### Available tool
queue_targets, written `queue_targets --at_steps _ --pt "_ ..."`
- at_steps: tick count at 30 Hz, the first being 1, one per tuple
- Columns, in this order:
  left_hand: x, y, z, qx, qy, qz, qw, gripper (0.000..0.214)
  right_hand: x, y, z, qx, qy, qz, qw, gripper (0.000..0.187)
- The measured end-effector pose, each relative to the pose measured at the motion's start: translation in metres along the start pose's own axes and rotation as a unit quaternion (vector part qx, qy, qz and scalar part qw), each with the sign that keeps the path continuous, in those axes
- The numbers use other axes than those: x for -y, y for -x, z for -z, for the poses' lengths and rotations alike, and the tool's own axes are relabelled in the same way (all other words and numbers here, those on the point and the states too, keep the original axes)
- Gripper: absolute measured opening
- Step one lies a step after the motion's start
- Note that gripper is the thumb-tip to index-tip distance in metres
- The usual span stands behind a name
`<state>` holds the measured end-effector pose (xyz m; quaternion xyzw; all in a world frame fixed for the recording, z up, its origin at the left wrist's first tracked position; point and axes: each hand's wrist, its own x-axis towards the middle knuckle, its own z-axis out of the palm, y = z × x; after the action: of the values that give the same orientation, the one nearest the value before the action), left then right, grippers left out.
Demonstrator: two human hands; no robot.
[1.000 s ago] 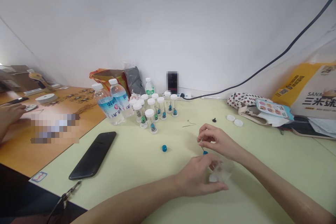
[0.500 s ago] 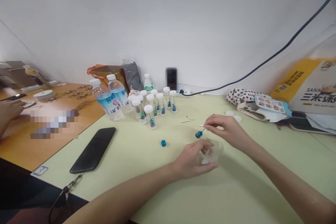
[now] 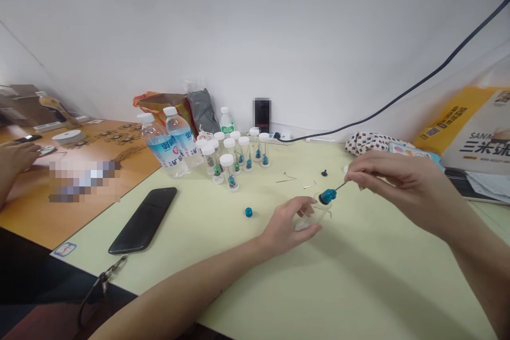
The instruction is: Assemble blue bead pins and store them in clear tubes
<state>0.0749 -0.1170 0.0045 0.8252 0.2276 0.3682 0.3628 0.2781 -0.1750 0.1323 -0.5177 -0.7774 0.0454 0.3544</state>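
Note:
My left hand is curled around a clear plastic vial, tilted with its mouth up and to the right. My right hand pinches a thin metal rod. A blue lobed piece with a dark base is on the rod's lower end, right at the vial's mouth. Whether it has entered the vial I cannot tell. A bent wire shows by the vial's rim. Another small blue part lies on the table, left of my left hand.
Several white-capped vials with blue or green pieces stand behind. A bent metal rod and a small black part lie nearby. Two water bottles and a black phone are left. Another person's hand is far left.
My right hand has lifted the rod and blue piece off the table and moved right, bringing the piece to the vial's mouth. My left hand has tilted the vial and shifted slightly left.

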Motion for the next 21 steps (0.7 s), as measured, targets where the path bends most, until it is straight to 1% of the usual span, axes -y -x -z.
queue_targets --at_steps 3,6,9,13,18,21 --pt "-0.001 0.000 0.000 0.005 -0.009 -0.003 1.000 0.036 0.005 0.000 -0.008 0.038 -0.019 -0.004 0.999 0.026" --pt "0.000 0.000 0.000 0.018 -0.018 -0.011 1.000 0.042 0.008 -0.001 -0.019 0.066 -0.082 -0.046 0.993 0.028" --pt "0.001 0.000 0.001 0.034 -0.022 -0.016 0.999 0.046 0.008 -0.002 -0.027 0.080 -0.187 -0.098 0.974 0.029" --pt "0.001 0.000 0.001 0.044 0.003 -0.011 0.999 0.048 0.006 -0.003 -0.037 0.118 -0.293 -0.146 0.938 0.025" --pt "-0.002 -0.001 0.002 0.051 0.045 0.017 0.998 0.040 0.003 -0.002 -0.047 0.151 -0.360 -0.171 0.904 0.024" --pt "-0.003 -0.002 0.002 0.054 0.081 0.031 0.995 0.038 0.003 -0.001 -0.050 0.156 -0.363 -0.168 0.903 0.025"
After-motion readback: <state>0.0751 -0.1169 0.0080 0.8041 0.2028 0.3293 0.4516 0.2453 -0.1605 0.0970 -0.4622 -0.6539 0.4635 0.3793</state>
